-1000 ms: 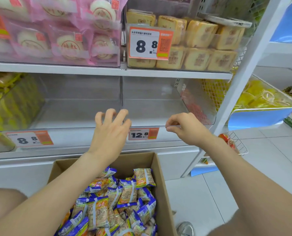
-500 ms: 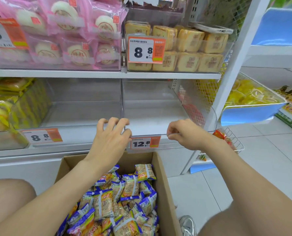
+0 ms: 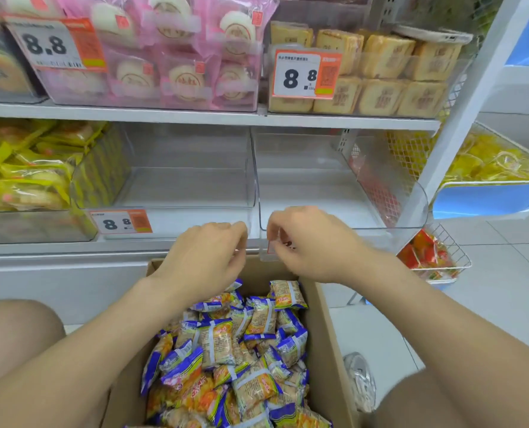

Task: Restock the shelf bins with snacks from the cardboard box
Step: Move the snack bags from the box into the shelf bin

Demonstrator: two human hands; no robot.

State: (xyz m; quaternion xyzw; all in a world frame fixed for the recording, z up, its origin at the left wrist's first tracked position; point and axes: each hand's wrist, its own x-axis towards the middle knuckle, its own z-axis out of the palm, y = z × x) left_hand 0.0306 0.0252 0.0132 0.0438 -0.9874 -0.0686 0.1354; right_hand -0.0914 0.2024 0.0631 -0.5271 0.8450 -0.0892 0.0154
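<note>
Steady now, nothing restocked yet!
Right hand [image 3: 306, 242] pinches the front lip of the empty clear bin [image 3: 371, 225] at 1 o'clock. Left hand [image 3: 207, 257] curls beside it, and I cannot tell if it grips anything. Snacks [image 3: 244, 350] wait in the cardboard box [image 3: 328, 329] at 6 o'clock. Tug too hard and that light bin could slide off the shelf [image 3: 56, 251].

Pink packs of round white cakes [image 3: 176, 57] sit up high, next to square brown cakes [image 3: 396, 75]. A white and orange price tag [image 3: 306, 74] reads 8.8. A wire basket [image 3: 457, 253] with red packs stands on grey floor tiles [image 3: 504, 304].
</note>
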